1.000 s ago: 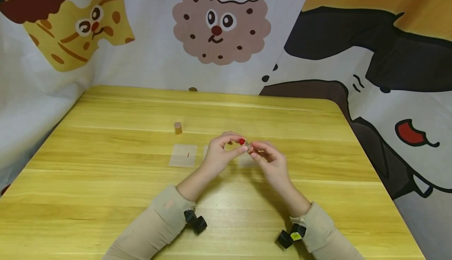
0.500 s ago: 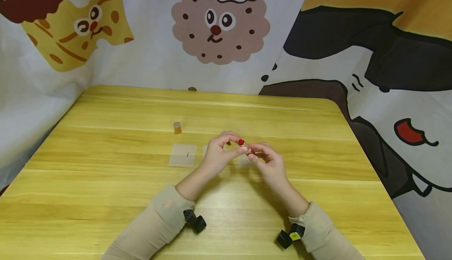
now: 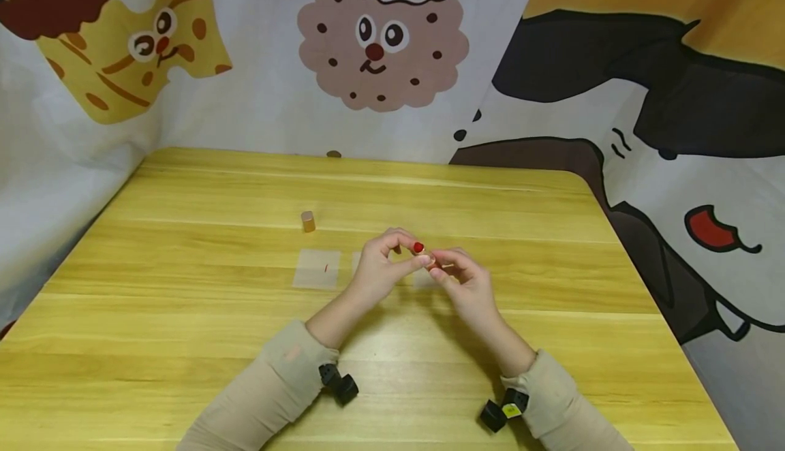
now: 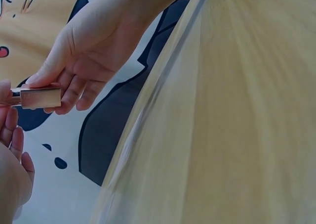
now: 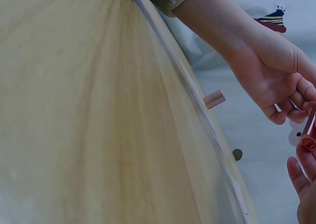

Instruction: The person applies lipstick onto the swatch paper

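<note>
Above the middle of the table, both hands hold an uncapped lipstick (image 3: 430, 260) with a red tip, tilted up to the left. My left hand (image 3: 385, 263) pinches its upper part between thumb and fingers, just below the red tip. Its lower end is gripped by my right hand (image 3: 472, 287); in the left wrist view a squarish, shiny copper-coloured base (image 4: 41, 98) shows at that hand's fingertips. Farther back to the left stands the copper-coloured lipstick cap (image 3: 309, 221). A square of pale paper (image 3: 306, 270) with a short red streak lies left of my left hand.
Two more pale squares lie under the hands, a middle square (image 3: 356, 260) and a right square (image 3: 422, 278), both partly hidden. The wooden table (image 3: 184, 342) ends at a printed curtain (image 3: 245, 117) behind. Black wrist cameras sit on both sleeves.
My right fingers have shifted slightly left along the lipstick, nearer my left hand, and its red tip has dipped a little. The cap and papers stay in place.
</note>
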`<state>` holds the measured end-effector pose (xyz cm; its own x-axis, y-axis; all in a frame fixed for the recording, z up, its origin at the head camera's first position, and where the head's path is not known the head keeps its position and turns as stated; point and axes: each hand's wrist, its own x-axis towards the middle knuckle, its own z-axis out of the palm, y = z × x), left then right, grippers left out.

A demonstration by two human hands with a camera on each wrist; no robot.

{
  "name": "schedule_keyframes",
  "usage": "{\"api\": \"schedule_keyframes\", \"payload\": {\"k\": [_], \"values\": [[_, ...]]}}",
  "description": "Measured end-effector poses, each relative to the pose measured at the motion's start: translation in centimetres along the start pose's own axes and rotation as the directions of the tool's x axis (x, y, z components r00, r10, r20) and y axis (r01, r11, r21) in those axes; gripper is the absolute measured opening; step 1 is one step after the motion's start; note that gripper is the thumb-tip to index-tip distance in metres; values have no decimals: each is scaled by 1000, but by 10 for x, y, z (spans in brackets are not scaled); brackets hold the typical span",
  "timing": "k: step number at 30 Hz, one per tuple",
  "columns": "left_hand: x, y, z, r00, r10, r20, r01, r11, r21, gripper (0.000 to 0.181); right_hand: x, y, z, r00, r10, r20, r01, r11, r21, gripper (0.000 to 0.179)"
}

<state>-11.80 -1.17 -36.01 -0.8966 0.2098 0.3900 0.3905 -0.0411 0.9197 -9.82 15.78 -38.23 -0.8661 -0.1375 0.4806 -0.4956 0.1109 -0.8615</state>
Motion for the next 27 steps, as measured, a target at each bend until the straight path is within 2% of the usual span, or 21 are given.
{"api": "schedule_keyframes", "payload": {"k": [19, 27], "values": [[-3, -1, 3, 999, 28, -22, -29, 999, -39, 13, -3, 3, 2, 1000, -17, 6, 17, 1000, -17, 22], [-4, -1, 3, 999, 20, -36, -21, 999, -37, 14, -3, 1, 3, 1000, -2, 5, 2, 1000, -20, 21]]}}
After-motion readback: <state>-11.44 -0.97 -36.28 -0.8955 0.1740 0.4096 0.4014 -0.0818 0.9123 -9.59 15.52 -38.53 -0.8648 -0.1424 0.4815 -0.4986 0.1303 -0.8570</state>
